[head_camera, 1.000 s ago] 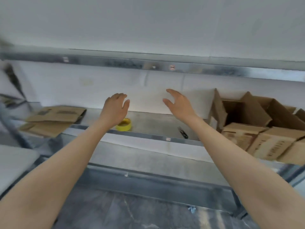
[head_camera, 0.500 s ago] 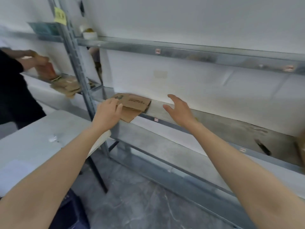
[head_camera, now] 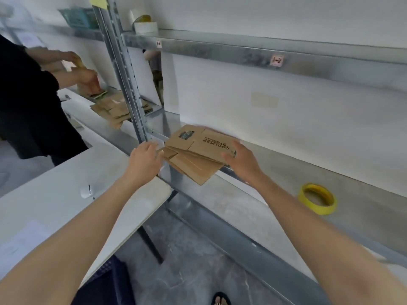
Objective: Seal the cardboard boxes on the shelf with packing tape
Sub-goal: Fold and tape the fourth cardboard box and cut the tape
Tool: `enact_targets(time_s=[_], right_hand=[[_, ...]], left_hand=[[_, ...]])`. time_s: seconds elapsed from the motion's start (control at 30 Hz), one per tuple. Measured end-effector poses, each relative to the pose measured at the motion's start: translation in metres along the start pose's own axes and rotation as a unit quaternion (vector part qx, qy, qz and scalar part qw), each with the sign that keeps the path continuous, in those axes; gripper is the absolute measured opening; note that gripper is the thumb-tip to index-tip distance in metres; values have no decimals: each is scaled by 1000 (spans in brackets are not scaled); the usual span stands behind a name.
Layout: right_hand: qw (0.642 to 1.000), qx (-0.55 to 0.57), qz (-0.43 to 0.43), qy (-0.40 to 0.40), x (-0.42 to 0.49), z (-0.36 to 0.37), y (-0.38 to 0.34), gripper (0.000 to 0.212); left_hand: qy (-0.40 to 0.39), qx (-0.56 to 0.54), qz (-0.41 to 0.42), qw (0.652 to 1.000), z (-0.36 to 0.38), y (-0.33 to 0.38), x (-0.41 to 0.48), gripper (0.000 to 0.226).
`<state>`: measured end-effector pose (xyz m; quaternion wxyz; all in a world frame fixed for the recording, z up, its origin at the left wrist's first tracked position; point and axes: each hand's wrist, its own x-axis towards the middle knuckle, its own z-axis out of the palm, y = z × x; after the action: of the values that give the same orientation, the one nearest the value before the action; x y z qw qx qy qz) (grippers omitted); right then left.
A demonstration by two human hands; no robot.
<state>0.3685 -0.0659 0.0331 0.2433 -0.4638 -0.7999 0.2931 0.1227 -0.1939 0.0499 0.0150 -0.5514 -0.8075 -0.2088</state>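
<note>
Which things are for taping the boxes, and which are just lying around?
For the job: flat cardboard boxes and yellow tape roll on the shelf; left hand and right hand by the boxes.
Just lying about: small white case on the white table; white roll on the upper shelf.

left grip [head_camera: 144,158]: arm outstretched, relaxed | right grip [head_camera: 241,160]: arm outstretched, splayed

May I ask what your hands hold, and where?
Nothing plainly gripped: right hand touches the right end of the flattened brown cardboard boxes; left hand is at their left edge.
</note>
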Motion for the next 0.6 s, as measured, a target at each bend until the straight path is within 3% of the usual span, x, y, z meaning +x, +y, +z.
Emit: enact_targets(time_s=[0.2,0.37,0.53,0.6], right_hand=[[997,27,60,-35,69,25,31,50],[991,61,111,-30,102,43,48,40],[982,65,176,-8,126,61,61,38],[981,51,189,2,131,68,67,40]], left_hand=[[-77,-7,-24,997,46,-3,76,32],[-129,-25,-34,991,81,-8,118,40],[-169,-26,-13,985,112,-21,169,19],[-184,-34,-7,982,123,-26,188,22]])
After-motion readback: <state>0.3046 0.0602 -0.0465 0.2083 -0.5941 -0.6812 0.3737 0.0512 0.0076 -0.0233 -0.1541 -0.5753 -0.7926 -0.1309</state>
